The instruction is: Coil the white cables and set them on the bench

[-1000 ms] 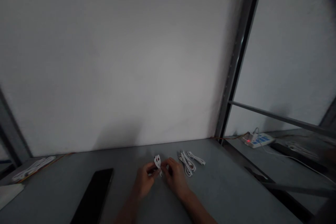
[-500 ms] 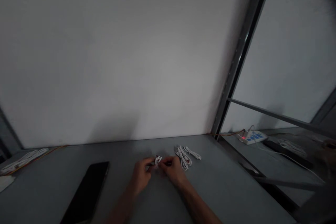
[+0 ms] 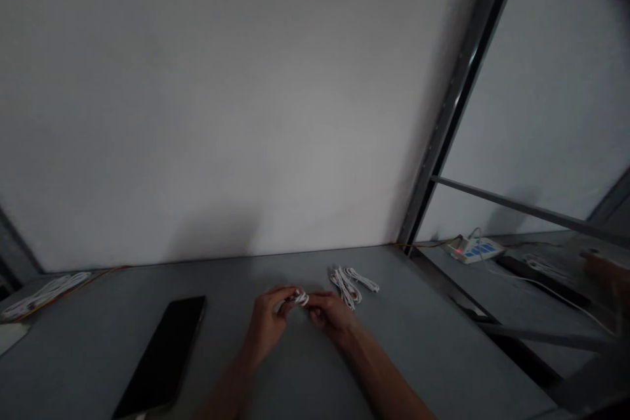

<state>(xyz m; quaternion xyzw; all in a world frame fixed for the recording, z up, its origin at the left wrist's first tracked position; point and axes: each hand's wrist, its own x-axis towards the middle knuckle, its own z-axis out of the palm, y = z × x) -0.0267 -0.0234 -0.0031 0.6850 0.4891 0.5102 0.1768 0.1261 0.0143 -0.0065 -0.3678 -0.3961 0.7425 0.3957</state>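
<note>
A small white cable bundle [image 3: 301,298] is held between my two hands, just above the grey table [image 3: 300,367]. My left hand [image 3: 270,314] pinches it from the left, with thumb and fingers closed on it. From the right, my right hand [image 3: 332,315] grips the bundle's other side with its fingertips. More coiled white cables [image 3: 346,287] lie on the table just behind and to the right of my right hand. To the left of my left hand rests a flat black rectangular object [image 3: 165,357].
White cables [image 3: 46,293] and an orange-yellow wire lie at the far left. Metal posts and a rail [image 3: 506,205] stand at the right. Beyond them are a white-and-blue power strip [image 3: 476,250], a dark bar and another person's hand [image 3: 608,272].
Both hands have shifted slightly around the bundle, and the right hand's fingers are now more extended toward it. The view has moved a little. The other person's hand has moved at the right edge.
</note>
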